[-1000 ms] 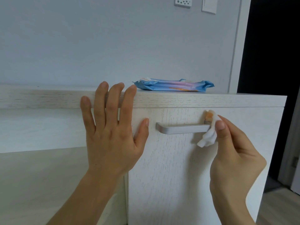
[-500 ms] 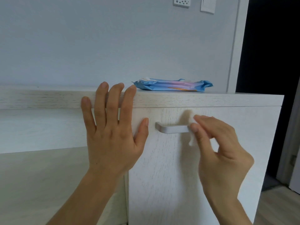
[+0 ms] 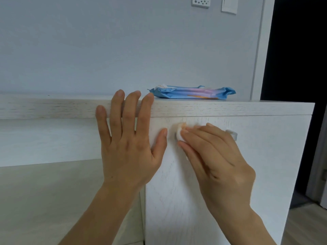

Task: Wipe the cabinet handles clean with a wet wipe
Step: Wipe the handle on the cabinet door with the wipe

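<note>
white and bunched, the wet wipe (image 3: 180,133) has travelled the whole length of the handle (image 3: 231,134): a second ago the right hand (image 3: 217,161) pinched it at the bar's right end, half a second ago it was near the middle, and now it sits at the left end, just beside the thumb of the left hand (image 3: 129,147). the right hand's fingers are curled over the bar with the wipe pinched under the fingertips, an orange-tinged patch of it showing at the top; only the right tip of the silver handle shows past the knuckles. the left hand has not shifted, its fingers straight and spread, palm flat against the door's left edge and fingertips up over the lip of the cabinet top (image 3: 247,107), gripping nothing. one full pass along this handle looks done, so the job here is probably close to finished, bar a return stroke or the underside, which cannot be seen. the cabinet door (image 3: 265,174) is pale, whitewashed wood grain, as is the top, where a blue pack of wipes (image 3: 192,93) lies with a sheet poking from its left end. behind is a plain grey-blue wall (image 3: 88,41) with a small control panel (image 3: 200,1) and a switch plate (image 3: 229,4) at the top, and a dark doorway (image 3: 297,50) at the right.
</note>
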